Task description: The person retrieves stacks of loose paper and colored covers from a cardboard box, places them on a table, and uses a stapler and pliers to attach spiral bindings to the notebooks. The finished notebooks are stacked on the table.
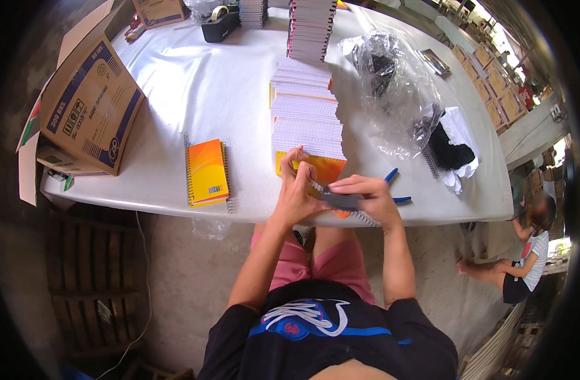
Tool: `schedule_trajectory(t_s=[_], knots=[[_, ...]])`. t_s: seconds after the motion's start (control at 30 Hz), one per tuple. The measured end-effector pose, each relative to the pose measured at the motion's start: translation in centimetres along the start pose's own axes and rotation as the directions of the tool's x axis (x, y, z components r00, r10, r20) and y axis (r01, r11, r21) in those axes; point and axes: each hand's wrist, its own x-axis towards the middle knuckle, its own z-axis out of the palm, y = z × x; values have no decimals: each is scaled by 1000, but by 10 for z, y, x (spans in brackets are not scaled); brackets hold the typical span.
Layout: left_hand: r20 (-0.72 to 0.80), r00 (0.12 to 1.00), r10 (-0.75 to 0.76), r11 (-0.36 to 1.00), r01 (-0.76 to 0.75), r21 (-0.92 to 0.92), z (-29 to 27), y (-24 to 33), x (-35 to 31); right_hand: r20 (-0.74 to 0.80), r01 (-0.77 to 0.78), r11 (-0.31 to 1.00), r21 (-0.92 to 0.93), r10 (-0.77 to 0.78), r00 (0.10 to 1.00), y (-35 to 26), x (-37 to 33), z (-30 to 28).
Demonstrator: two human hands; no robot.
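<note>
Just past the table's front edge, my left hand (296, 193) has its fingers curled at the left end of a dark grey flat thing (344, 201), smeared by motion; its kind cannot be told. From the right, my right hand (371, 195) grips the same thing between thumb and fingers. A bit of wire coil (367, 219) and an orange edge (342, 214) show beneath it. Right beyond my hands, a long row of spiral notebooks (307, 120) leans with page edges up, an orange-yellow cover (321, 166) facing me. Blue-handled pliers (391, 175) lie beside my right hand.
Orange notebooks (207, 172) lie at left, near an open carton (90, 107). A tall notebook stack (310, 28) and a tape dispenser (220, 25) stand at the back. Clear plastic (397, 95) and black-and-white cloth (454, 145) cover the right side. A person (524, 259) sits beyond.
</note>
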Motion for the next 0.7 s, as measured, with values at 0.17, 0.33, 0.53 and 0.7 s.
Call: schedule_trajectory(t_s=[0.17,0.33,0.53,0.7], knots=[[-3,1000,-31,995,31,-91,4,-2,0,-110,21,990,141,-6,994,13,-2,-2],[-64,997,40,997,-44,-65,3,-3,-2,-88,30,965,262,-7,996,13,5,3],[-57,988,142,985,-147,-91,10,-14,-3,-54,-88,969,233,103,993,12,8,-1],[13,998,54,952,-48,-301,16,-20,2,-103,20,968,249,6,995,13,9,6]])
